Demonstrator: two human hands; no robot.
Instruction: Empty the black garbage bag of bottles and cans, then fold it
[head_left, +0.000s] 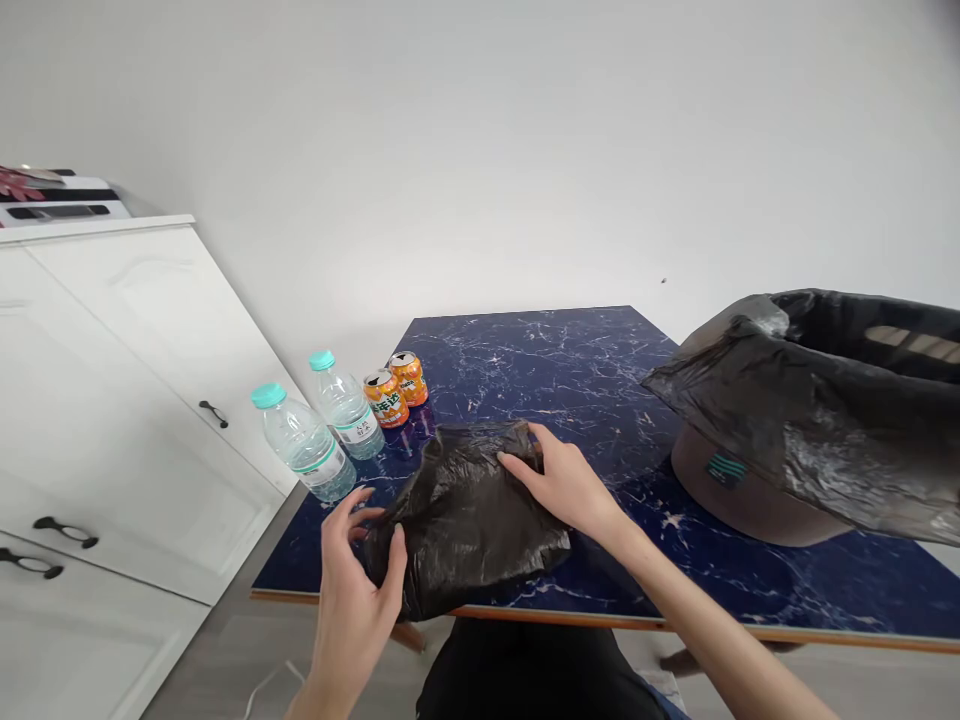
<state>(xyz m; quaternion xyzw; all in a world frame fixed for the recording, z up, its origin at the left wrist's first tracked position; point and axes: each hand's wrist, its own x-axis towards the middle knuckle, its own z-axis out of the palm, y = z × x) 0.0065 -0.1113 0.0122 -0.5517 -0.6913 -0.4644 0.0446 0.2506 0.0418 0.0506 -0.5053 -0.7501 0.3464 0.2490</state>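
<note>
A black plastic bag (480, 510), crumpled and roughly flat, lies at the front edge of the table between my two hands. My left hand (356, 575) grips its left side, the thumb on top and the other fingers curled around the edge. At the bag's upper right corner, my right hand (566, 485) pinches the plastic between thumb and fingers. Just beyond my left hand are two clear bottles with turquoise caps, a nearer bottle (300, 440) and a farther bottle (345, 400). Next to them stand two orange drink cans, a front can (386, 398) and a rear can (409, 378).
On the right of the blue marble-patterned table (525, 350) stands a brown bin (697, 465). A black bin liner (840, 430) covers its rim and hangs over the side. White cabinets (127, 400) flank the table on the left, with a white wall behind.
</note>
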